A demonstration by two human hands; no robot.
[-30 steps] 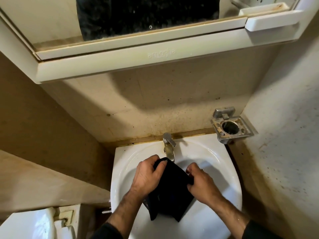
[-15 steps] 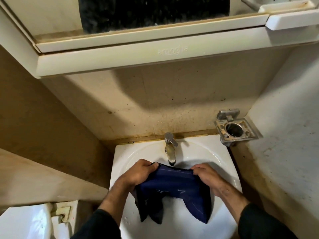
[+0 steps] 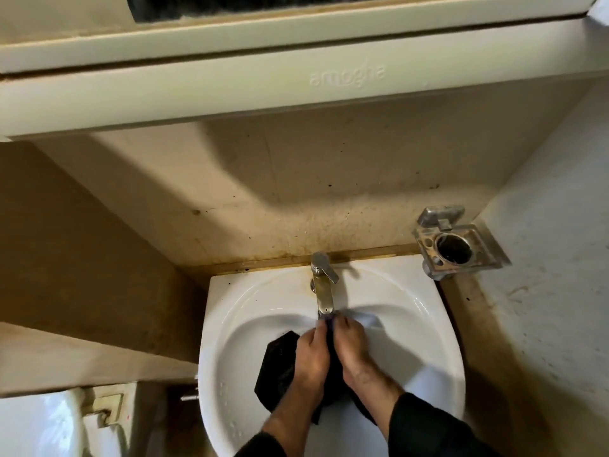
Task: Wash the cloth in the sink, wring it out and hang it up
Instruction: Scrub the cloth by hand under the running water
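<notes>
Stained beige bathroom walls close in around a white sink [image 3: 428,341], seen from above, with a cabinet shelf [image 3: 230,90] overhead. Taking the steel tap [image 3: 323,293] at the sink's back edge as the landmark: both hands meet just in front of its spout, over the basin. The left hand [image 3: 311,356] and right hand [image 3: 354,349] lie side by side, nearly touching, fingers curled around a dark cloth [image 3: 278,367] pinched between them. A bunched tip of cloth shows at the fingertips, directly under the spout. From that grip the cloth trails away from the tap, toward the person; its long axis runs front to back. Most of the loose fabric spreads to the left-hand side, in the basin. Whether water is running cannot be told. Both hands are equally near the tap. This looks like the washing stage; wringing would likely mean twisting along that front-to-back line. A metal holder [image 3: 456,247] sits right of the tap.
</notes>
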